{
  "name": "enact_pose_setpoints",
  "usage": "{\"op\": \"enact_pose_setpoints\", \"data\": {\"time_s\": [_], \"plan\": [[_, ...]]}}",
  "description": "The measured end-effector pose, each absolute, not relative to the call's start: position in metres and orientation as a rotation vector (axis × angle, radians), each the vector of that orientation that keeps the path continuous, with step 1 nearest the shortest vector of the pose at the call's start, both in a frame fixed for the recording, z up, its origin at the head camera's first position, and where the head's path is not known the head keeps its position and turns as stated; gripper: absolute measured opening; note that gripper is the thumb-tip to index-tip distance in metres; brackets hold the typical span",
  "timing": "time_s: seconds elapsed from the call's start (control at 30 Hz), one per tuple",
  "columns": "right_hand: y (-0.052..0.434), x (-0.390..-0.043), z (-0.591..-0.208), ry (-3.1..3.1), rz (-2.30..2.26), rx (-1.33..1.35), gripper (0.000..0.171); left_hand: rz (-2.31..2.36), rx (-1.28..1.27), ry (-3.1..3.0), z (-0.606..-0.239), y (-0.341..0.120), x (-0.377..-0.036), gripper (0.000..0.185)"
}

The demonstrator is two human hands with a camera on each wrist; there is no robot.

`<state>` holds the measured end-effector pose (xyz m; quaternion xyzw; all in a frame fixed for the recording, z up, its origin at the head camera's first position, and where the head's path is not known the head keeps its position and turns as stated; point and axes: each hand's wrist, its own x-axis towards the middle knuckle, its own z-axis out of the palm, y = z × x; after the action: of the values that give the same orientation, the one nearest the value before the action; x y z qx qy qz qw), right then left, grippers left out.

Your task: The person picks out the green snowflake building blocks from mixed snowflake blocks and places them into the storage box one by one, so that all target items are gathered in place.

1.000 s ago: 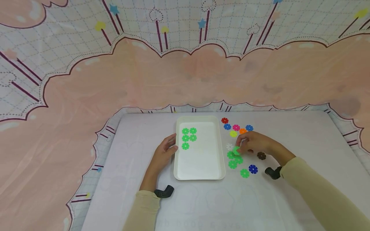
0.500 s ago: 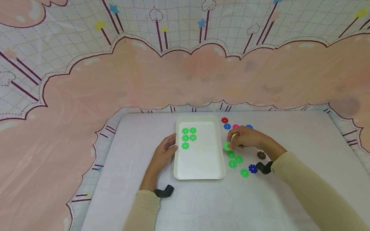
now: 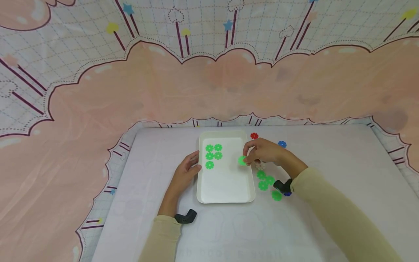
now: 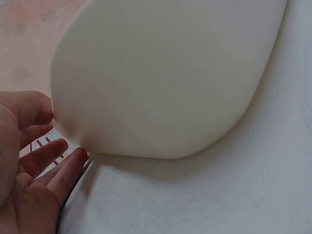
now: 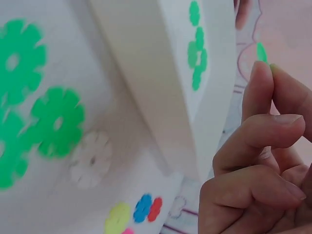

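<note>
Green notched flower discs [image 3: 209,156] lie in two columns inside the upper left of the white tray [image 3: 226,194]. At the tray's right rim, my right hand [image 3: 263,150] pinches another green flower disc [image 3: 241,161] between thumb and index finger; the right wrist view shows this disc [image 5: 262,52] edge-on at the fingertips. My left hand [image 3: 186,173] holds the tray's left edge, its thumb by the rim. In the left wrist view, fingertips [image 4: 78,155] touch the tray's outer wall.
Right of the tray lie several loose green discs [image 3: 263,185] and a white disc [image 5: 91,160]. Behind are red [image 3: 254,135], blue [image 3: 282,144] and yellow [image 5: 117,218] discs. My right wrist and its black band partly cover a dark blue disc [image 3: 287,194].
My right hand has lifted the green disc from the loose pile and carried it left to the tray's right rim. The left hand and the tray have stayed still.
</note>
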<state>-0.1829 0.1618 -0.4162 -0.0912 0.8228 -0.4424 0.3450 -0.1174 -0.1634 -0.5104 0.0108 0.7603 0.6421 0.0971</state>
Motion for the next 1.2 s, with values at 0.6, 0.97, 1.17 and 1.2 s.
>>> {"op": "enact_pose_setpoints", "data": {"time_s": [0.6,0.97,1.17,1.2], "plan": [[0.106,-0.187,-0.424,2.096,-1.259,-0.134,0.011,1.914,0.063,2.248,-0.51,-0.164,-0.117,0.056],[0.085,-0.187,-0.438,2.116,-1.334,-0.037,0.008,1.932,0.079,2.239,-0.511,-0.165,-0.118,0.055],[0.076,-0.185,-0.446,2.211,-1.269,0.005,0.011,1.927,0.088,2.245,-0.511,-0.165,-0.118,0.055],[0.074,-0.185,-0.446,2.224,-1.253,0.011,0.011,1.925,0.088,2.247,-0.511,-0.165,-0.118,0.055]]}}
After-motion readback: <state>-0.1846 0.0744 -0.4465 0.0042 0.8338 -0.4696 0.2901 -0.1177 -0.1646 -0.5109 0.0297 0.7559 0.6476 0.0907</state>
